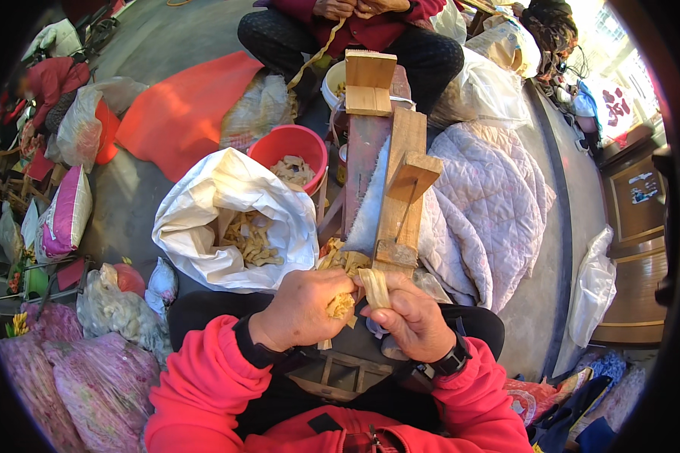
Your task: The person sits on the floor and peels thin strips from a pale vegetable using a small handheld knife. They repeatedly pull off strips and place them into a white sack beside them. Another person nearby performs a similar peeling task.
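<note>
In front of my lap both hands meet over pale yellow dried plant strips, possibly corn husk. My left hand [303, 308] closes around a crumpled wad of strips [340, 306]. A flat, folded strip [375, 287] is pinched between thumb and fingers of my right hand [418, 321]. Just beyond the hands, a wooden board [399, 198] with upright blocks leans along a narrow worn bench [364, 153]. More loose strips [348, 259] lie beside its near end. At the left, an open white woven sack [184, 212] holds many cut pieces [252, 238].
A red bucket [315, 148] with pale pieces inside stands behind the sack. Across the bench sits another person [368, 25], handling a long braided strip [317, 54]. A quilted cloth [487, 192] drapes at the right. An orange sheet [187, 107] and plastic bags [122, 306] occupy the left floor.
</note>
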{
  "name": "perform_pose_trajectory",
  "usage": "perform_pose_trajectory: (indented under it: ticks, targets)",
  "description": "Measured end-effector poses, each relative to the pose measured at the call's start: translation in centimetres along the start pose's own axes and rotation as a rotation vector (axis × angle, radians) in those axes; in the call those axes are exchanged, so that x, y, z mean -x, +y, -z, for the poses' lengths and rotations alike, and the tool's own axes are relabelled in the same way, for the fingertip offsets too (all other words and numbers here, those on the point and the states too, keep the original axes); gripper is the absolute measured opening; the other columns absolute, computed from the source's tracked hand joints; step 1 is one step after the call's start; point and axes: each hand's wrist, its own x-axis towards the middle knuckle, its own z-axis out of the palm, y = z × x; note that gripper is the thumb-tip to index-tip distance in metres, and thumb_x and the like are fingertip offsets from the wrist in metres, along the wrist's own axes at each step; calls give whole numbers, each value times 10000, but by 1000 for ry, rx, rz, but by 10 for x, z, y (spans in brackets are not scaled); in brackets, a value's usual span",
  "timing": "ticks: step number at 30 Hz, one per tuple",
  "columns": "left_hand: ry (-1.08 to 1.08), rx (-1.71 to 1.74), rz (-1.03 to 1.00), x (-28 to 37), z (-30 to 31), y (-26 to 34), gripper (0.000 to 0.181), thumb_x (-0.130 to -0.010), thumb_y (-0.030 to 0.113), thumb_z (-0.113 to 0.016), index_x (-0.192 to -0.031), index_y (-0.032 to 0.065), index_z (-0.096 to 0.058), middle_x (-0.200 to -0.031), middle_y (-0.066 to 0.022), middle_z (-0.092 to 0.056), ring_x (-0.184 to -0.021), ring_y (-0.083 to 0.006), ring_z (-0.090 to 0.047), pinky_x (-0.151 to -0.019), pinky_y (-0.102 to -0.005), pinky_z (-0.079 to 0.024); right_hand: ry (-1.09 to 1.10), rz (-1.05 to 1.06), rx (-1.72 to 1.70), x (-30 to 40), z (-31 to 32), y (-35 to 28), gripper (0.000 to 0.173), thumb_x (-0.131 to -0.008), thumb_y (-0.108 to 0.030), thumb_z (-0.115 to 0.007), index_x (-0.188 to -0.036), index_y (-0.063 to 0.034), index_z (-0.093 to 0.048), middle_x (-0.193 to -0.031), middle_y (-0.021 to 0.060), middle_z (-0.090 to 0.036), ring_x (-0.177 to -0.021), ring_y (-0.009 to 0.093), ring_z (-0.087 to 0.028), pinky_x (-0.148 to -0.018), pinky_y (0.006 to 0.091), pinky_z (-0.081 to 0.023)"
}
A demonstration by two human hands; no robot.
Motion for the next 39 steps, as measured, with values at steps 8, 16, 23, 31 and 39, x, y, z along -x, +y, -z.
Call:
perform_pose_trajectory:
  ticks: [8, 16, 23, 31, 39]
  targets:
    - [-31, 541, 565, 9, -3, -1, 180, -881, 168, -705, -819, 9, -646, -660, -43, -607, -590, -124, -549, -556, -297, -445, -73, 171, 736, -3, -14, 6, 222, -792, -140, -692, -955, 3, -644, -1098, 122, -571, -1030, 297, -584, -854, 392, -481]
    - [127, 735, 669, 8, -20, 6, 117, -925, 80, -637, -962, -28, -662, -811, -10, -639, -714, -65, -571, -619, -211, -455, 229, 271, 606, -3, -24, 11, 280, -712, 16, -701, -988, 2, -656, -1094, 147, -593, -970, 312, -617, -849, 380, -511]
    - [224, 1038, 598, 9, -16, 11, 192, -914, 39, -551, -1056, -62, -632, -995, -69, -612, -880, -122, -602, -760, -258, -476, 346, -50, 34, 2, -33, 12, 137, -923, -78, -644, -1047, -21, -653, -920, 69, -649, -817, 193, -633, -718, 267, -517]
    - [-125, 697, 409, 2, 4, -6, 145, -890, 57, -552, -958, -29, -647, -984, -64, -600, -879, -130, -574, -800, -272, -444, 228, -513, -574, 11, -33, 18, 200, -1002, -150, -580, -1125, -10, -654, -836, 31, -674, -745, 97, -638, -671, 216, -492]
    - [-201, 592, 477, 2, 6, -2, 100, -862, 40, -686, -946, 7, -643, -928, -17, -605, -836, -82, -544, -785, -250, -463, 288, -261, -28, 9, -32, 17, 106, -913, 10, -643, -1015, 10, -672, -844, 75, -680, -765, 147, -642, -720, 257, -511]
